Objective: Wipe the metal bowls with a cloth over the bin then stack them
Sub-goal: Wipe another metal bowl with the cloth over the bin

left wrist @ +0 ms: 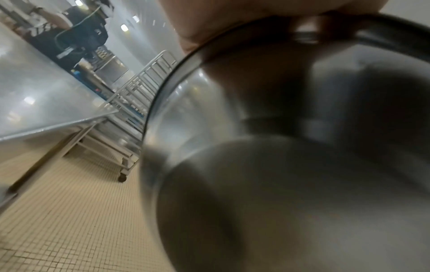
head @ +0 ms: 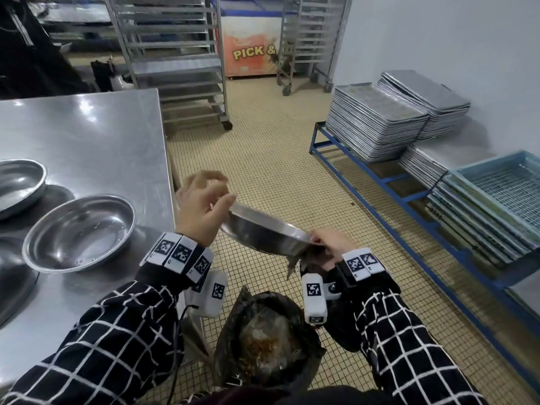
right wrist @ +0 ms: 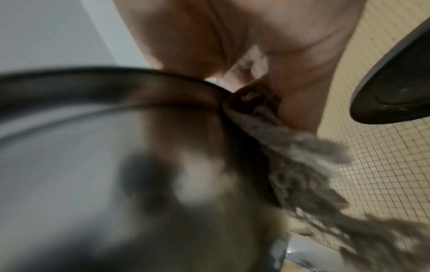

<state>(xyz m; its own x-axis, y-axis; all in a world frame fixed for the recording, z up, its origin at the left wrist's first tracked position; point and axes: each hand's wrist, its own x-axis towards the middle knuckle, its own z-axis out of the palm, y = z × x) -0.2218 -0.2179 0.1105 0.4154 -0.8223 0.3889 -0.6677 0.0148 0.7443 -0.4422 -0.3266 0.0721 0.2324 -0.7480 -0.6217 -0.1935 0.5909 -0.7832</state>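
I hold a metal bowl [head: 263,232] tilted above a black-lined bin [head: 263,346] on the floor. My left hand [head: 201,206] grips the bowl's far-left rim. My right hand [head: 330,244] pinches a grey, dirty cloth [head: 295,264] against the bowl's near-right rim. The bowl's outer wall [left wrist: 291,165] fills the left wrist view, with fingers on its rim. In the right wrist view the cloth [right wrist: 302,165] hangs from the rim below my fingers [right wrist: 291,55]. Two more metal bowls [head: 79,232] [head: 17,185] sit on the steel table [head: 87,135] at left.
The bin holds food waste. Stacks of metal trays [head: 377,121] and blue crates [head: 502,194] rest on a blue frame at right. Wheeled steel racks [head: 175,54] stand beyond the table. Tiled floor [head: 263,141] lies between. A dark pan edge [head: 11,282] sits at the table's left.
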